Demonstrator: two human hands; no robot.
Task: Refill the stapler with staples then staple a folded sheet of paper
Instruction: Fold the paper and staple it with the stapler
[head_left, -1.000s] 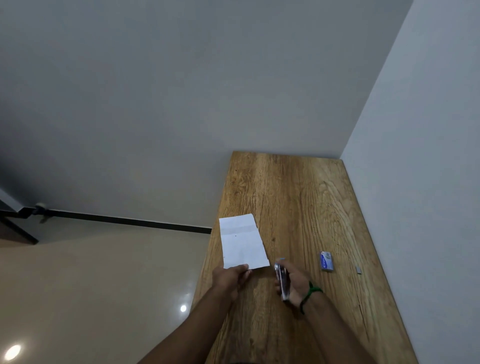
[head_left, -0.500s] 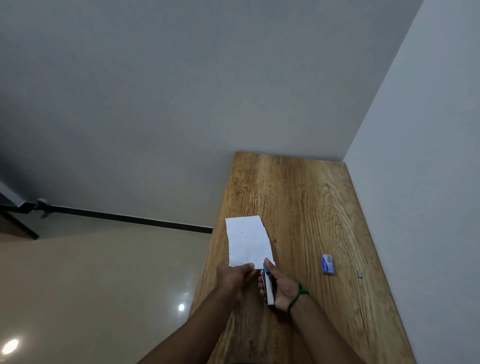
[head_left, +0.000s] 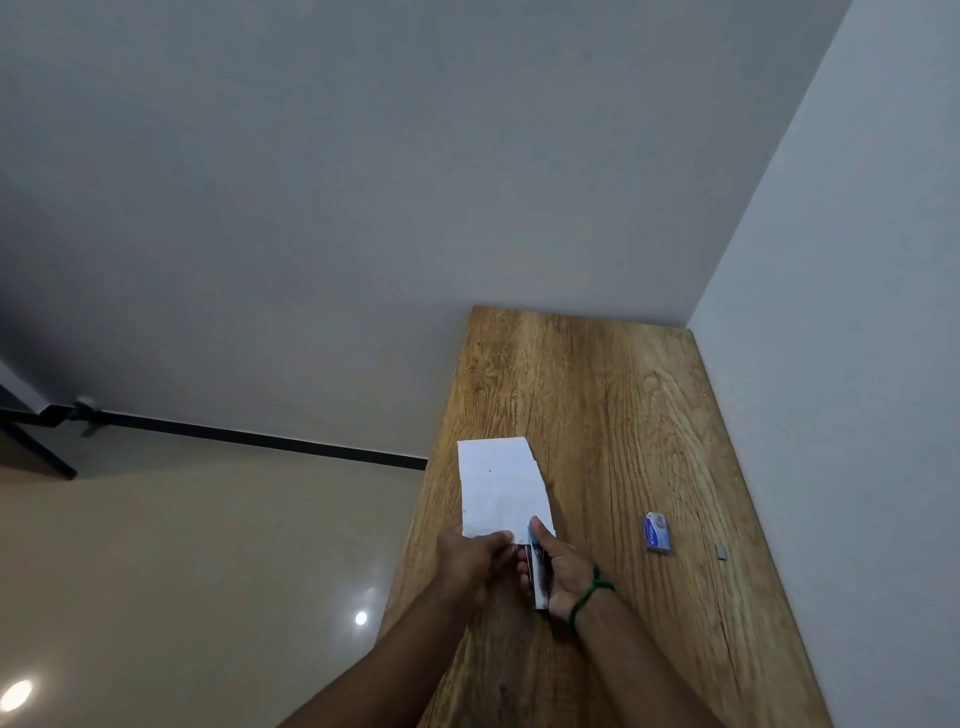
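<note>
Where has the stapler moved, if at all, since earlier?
Yes. The stapler, in the right hand, moved left, away from the staple box, to the near corner of the paper.

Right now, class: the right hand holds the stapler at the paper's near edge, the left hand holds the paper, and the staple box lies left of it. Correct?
No. The head view shows the staple box right of the paper, not left. The right hand does hold the stapler at its near edge; the left hand holds the paper.
</note>
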